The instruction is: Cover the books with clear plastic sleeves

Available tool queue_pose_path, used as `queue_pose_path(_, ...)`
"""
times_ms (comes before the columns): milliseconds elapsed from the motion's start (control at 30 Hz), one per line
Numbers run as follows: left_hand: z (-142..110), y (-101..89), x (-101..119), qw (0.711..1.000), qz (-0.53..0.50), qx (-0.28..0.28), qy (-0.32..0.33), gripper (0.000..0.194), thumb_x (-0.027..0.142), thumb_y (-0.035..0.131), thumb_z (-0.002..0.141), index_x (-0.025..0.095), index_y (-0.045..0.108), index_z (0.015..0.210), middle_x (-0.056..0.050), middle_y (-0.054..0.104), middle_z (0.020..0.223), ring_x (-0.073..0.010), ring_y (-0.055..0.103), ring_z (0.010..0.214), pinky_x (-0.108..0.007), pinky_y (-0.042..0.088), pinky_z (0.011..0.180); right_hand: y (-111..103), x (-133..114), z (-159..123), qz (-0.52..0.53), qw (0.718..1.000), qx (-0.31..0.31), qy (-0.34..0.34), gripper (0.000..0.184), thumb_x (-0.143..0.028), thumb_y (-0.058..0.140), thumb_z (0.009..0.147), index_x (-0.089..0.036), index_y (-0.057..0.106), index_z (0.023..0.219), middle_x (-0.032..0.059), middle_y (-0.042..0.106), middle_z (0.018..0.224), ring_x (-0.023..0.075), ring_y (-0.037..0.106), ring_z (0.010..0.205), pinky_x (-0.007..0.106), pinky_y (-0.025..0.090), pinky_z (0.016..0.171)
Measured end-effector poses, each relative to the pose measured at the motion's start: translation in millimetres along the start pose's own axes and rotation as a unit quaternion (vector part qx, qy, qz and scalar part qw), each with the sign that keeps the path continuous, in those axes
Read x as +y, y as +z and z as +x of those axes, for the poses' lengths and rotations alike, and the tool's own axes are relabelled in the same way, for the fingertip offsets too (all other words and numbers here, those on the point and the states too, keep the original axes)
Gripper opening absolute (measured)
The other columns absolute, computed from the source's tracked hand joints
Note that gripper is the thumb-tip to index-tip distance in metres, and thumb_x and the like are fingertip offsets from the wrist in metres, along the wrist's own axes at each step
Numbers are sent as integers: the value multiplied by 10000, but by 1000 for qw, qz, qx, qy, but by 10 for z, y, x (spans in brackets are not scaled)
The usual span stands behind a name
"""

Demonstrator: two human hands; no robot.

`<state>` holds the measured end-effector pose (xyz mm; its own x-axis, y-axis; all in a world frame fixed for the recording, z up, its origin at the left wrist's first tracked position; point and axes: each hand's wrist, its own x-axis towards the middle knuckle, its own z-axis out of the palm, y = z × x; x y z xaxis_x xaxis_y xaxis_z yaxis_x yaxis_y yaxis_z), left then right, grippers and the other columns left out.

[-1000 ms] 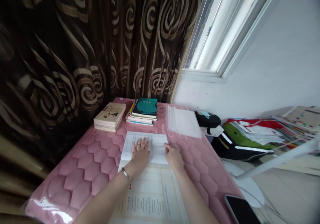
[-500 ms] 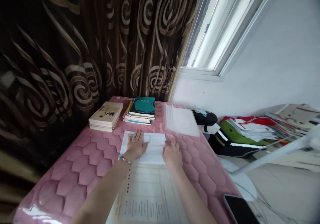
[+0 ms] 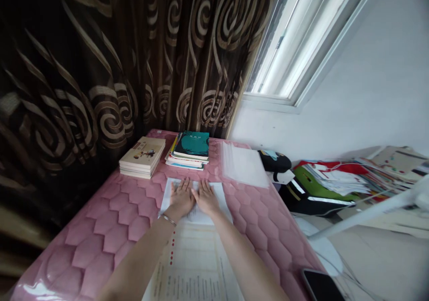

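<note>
Both palms rest flat on a white printed sheet (image 3: 219,202) in the middle of the table. My left hand (image 3: 182,199), with a silver bracelet at the wrist, lies on the sheet's left half with fingers stretched forward. My right hand (image 3: 206,197) presses flat beside it, and the two thumbs nearly touch. Much of the sheet's print is hidden under the hands. Nearer to me, below the sheet, lies a larger printed page (image 3: 197,260) with a column of red dots and lines of text, partly covered by my forearms.
A pink quilted-pattern table cover (image 3: 110,220) lies beneath. Further back are a stack of beige books (image 3: 142,153), a pile topped by a teal book (image 3: 192,144), and clear plastic sleeves (image 3: 244,164). A phone (image 3: 321,285) sits at the right edge, near a white lamp arm (image 3: 368,214).
My right hand has moved left from the sheet's right edge onto its middle, its fingers now stretched out flat. My left hand has stayed in place.
</note>
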<state>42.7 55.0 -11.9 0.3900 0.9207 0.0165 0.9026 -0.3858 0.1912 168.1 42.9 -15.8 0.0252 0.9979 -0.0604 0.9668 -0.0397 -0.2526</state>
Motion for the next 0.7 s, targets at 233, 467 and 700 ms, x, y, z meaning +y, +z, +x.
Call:
queue_pose_path(233, -49, -83, -314, 996, 19, 25, -79, 585, 356, 227, 937, 202, 281, 1499, -54, 250, 1573, -264, 207, 1452, -622, 13, 1150, -68, 426, -74, -53, 995, 13, 81, 688, -475, 184, 985, -15, 225, 1494, 164, 179, 1576, 237, 125, 1464, 376, 78, 1173)
queue_pose_path(467, -110, -247, -511, 984, 73, 39, -158, 551, 342, 271, 942, 177, 382, 1457, -94, 307, 1552, -339, 199, 1441, -672, -11, 1122, -89, 440, -87, -56, 995, 12, 77, 684, -464, 199, 987, -6, 216, 1494, 160, 175, 1579, 236, 123, 1464, 358, 94, 1174)
queue_pose_path(700, -24, -116, 193, 999, 25, -8, -26, 606, 157, 341, 880, 178, 320, 1486, -89, 282, 1567, -297, 127, 1466, -616, 2, 1159, -104, 408, -110, -57, 995, 21, 79, 687, -468, 221, 982, -5, 238, 1489, 165, 175, 1574, 241, 137, 1462, 366, 95, 1174)
